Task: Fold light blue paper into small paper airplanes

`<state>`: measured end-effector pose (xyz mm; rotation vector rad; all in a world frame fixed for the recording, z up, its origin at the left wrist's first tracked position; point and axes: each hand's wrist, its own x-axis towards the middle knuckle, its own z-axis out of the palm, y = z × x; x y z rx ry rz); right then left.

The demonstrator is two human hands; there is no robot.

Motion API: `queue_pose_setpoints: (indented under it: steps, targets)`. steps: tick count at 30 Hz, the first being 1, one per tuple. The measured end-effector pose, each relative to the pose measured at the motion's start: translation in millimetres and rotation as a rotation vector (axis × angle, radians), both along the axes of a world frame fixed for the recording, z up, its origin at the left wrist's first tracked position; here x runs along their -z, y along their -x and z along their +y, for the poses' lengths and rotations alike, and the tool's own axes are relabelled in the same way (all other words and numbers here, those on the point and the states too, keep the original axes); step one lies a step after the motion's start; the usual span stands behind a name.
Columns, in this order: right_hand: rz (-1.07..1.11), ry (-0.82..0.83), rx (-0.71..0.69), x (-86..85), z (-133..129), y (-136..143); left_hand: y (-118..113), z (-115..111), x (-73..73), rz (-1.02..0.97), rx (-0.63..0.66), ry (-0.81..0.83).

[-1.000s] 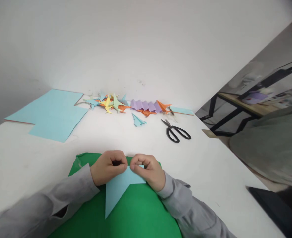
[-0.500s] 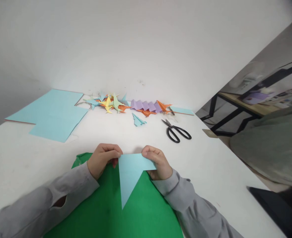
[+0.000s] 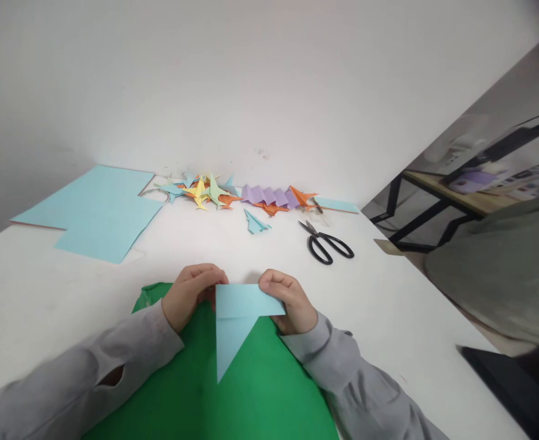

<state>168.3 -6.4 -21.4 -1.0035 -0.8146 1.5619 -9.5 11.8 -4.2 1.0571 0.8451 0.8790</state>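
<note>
A folded sheet of light blue paper is held up over a green cloth. Its top is a flat band with a straight upper edge, and a pointed triangle hangs down from the left part. A crease line runs across where the band meets the triangle. My left hand pinches the upper left corner, its fingers partly behind the paper. At the other end, my right hand grips the band with the thumb in front and the fingers hidden behind.
Black-handled scissors lie on the white table. Beyond my hands are a small blue paper plane, several folded paper shapes and a purple pleated strip. Large blue sheets lie at left. A dark flat object sits at right.
The paper has shifted slightly left and its hanging tip now points straighter down. A crease line across it has come into sight. Both hands keep nearly the same places.
</note>
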Motion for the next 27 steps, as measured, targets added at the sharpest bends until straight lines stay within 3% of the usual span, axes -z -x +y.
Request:
queue_pose_setpoints:
  steps: [4,10,20,27]
  targets:
    - [-0.172,-0.103,-0.046,1.3,-3.0,1.3,0.8,-2.0,-2.3,0.148,0.099,-0.094]
    - [-0.448,-0.276,-0.195,-3.7,-7.3,4.6,1.1,-1.2,-0.3,0.185,0.221,-0.168]
    - [-0.244,-0.104,-0.128,-1.1,-4.3,3.7,1.9,-2.4,-1.1,0.109,0.059,-0.094]
    - [-0.053,-0.021,-0.109,1.4,-2.2,1.4,2.1,-0.3,-1.7,-0.014,-0.074,0.072]
